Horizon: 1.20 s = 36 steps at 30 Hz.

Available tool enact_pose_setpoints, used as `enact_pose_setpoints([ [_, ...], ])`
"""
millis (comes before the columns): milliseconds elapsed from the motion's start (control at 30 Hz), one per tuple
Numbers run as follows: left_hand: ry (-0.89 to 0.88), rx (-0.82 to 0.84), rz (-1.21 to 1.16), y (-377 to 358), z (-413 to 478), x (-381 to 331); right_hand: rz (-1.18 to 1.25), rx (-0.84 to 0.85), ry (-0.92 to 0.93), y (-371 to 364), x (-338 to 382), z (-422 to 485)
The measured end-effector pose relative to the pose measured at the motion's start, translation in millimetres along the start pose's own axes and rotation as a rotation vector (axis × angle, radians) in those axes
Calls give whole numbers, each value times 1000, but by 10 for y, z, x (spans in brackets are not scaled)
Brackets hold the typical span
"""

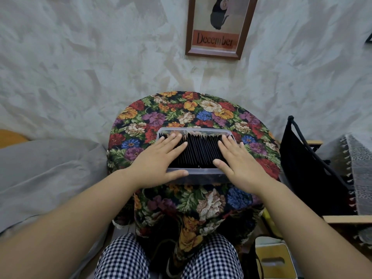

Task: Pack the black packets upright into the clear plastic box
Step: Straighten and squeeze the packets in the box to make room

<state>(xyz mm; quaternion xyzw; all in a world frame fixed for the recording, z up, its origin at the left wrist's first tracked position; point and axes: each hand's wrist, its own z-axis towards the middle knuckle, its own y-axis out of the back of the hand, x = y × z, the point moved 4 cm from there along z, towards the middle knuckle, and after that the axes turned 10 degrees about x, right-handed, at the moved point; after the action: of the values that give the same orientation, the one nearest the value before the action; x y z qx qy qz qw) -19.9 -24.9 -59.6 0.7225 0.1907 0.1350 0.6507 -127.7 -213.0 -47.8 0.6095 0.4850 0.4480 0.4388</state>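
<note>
A clear plastic box point(198, 171) stands on a small round table covered by a floral cloth point(181, 113). Several black packets point(201, 152) fill it, standing upright in a tight row. My left hand point(159, 164) lies flat over the left end of the packets, fingers straight and spread, thumb along the box's near rim. My right hand point(237, 164) lies flat over the right end in the same way. Both palms rest on the packet tops and hide the packets under them.
A black bag point(302, 164) hangs on a wooden rack at the right. A grey cushion point(46, 174) lies to the left. A framed "December" picture point(219, 27) hangs on the wall behind. A pale stool point(273, 258) stands by my right knee.
</note>
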Motion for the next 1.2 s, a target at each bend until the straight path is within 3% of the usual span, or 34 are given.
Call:
enact_pose_setpoints([
  [300,95,-37,-204,-52,-61,-25,77,-12,-36,-103,-74,-53],
  [500,374,-316,-954,-109,-286,-99,679,-239,-176,-198,-225,-201],
  [633,464,-228,-1343,-279,-209,3,995,-184,-226,-297,-298,-155],
  [733,427,-210,-1341,-326,-146,55,1069,-187,-157,-301,-335,-114],
  [900,323,-348,-1346,-214,38,75,1105,-151,-86,-261,-482,124],
  [1200,280,-351,-1283,298,1076,821,965,-234,-46,419,-861,1125],
])
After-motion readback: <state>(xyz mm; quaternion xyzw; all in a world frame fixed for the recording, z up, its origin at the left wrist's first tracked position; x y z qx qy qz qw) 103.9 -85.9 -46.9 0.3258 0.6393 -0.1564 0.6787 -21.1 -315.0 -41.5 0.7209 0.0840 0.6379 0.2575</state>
